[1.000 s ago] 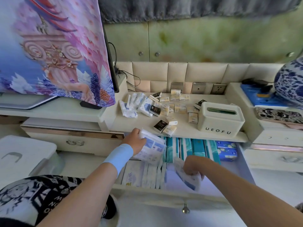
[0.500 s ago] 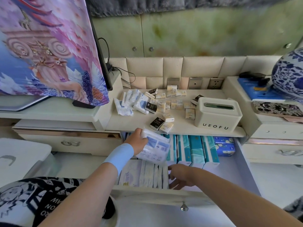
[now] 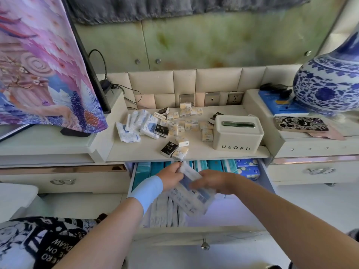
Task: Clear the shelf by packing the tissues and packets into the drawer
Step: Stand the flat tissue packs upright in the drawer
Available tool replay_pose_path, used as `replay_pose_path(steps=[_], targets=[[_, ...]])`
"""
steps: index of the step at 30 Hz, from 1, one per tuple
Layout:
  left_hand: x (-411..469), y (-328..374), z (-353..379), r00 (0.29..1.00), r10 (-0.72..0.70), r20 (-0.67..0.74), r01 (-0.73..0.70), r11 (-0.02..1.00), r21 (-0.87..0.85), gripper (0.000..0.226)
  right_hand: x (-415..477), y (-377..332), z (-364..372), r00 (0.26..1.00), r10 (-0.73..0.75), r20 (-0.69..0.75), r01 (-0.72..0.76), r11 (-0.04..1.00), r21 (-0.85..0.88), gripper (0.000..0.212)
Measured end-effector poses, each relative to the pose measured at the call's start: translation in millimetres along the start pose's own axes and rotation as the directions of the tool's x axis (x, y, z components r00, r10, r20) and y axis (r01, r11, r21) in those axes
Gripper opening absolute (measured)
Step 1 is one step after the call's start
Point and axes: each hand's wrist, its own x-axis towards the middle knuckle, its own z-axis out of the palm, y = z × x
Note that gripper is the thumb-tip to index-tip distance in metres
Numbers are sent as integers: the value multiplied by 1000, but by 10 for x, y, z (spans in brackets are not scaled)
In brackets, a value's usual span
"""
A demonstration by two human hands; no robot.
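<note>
Above the open drawer [image 3: 202,232], both hands hold one white-and-blue tissue packet [image 3: 191,199]. My left hand [image 3: 171,176] grips its far end, and my right hand [image 3: 212,181] curls over its top. Inside the drawer, white packets [image 3: 165,212] stand in a row at the front left, with teal tissue packs [image 3: 213,166] along the back. The shelf [image 3: 196,152] above holds several white-and-blue packets [image 3: 139,125], several small cream packets [image 3: 191,125] and black packets [image 3: 169,149].
A white tissue box [image 3: 238,133] marked UEOFU stands on the shelf's right. A blue-and-white vase [image 3: 330,80] and a patterned case [image 3: 300,124] sit on the right cabinet. A cloth-covered screen [image 3: 44,70] fills the left. A white bin [image 3: 17,199] stands at the lower left.
My right hand let go of a packet inside the drawer, rose and took hold of the packet in my left hand. The left hand has lowered that packet over the drawer.
</note>
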Motion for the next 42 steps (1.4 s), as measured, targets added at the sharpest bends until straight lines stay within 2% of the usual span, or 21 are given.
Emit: replay_pose_path(steps=[2,5,7,9,11,14,19,23,25,26,29,32,35,40,42], targets=[[29,15,88,1000,16,8,-16,999,30,30,-8,36,15,997,-20,-70,2,966,-260,40],[54,-33,207,999,36,-5,-36,996,87,37,-10,142,-65,982,27,-185,-101,909,-404,39],[53,-99,274,997,76,21,-79,967,240,44,-36,238,-91,967,54,-250,-185,821,-541,41],[19,-166,339,987,110,118,-154,866,475,46,-56,343,-49,959,94,-267,-241,764,-599,42],[-17,-240,416,969,99,226,-227,718,657,52,-28,444,72,957,149,-249,-276,733,-621,41],[-30,-364,525,956,66,285,-267,595,758,67,22,481,310,953,161,-255,-293,698,-653,31],[-22,-518,515,967,103,232,-247,595,765,82,213,563,578,940,182,-287,-314,789,-527,39],[-26,-637,504,970,113,213,-238,599,764,84,227,505,667,948,278,-153,-307,925,-224,48],[-40,-678,515,972,116,204,-231,626,745,84,199,472,610,942,333,-54,-336,939,-77,45],[-50,-688,523,973,119,200,-229,638,735,85,179,463,566,941,337,-33,-339,939,-57,42],[-62,-717,575,974,119,192,-221,674,705,93,175,438,548,936,350,-40,-350,937,5,40],[-52,-757,648,975,89,202,-211,647,733,103,278,464,714,937,349,-20,-343,929,135,37],[-43,-763,631,977,67,200,-194,657,729,109,303,481,793,951,309,-11,-305,944,123,33],[-40,-685,649,977,104,186,-205,698,686,85,235,445,641,970,242,25,-243,969,42,35],[-43,-687,712,975,70,211,-204,658,725,87,264,446,649,970,242,-6,-242,970,16,33]])
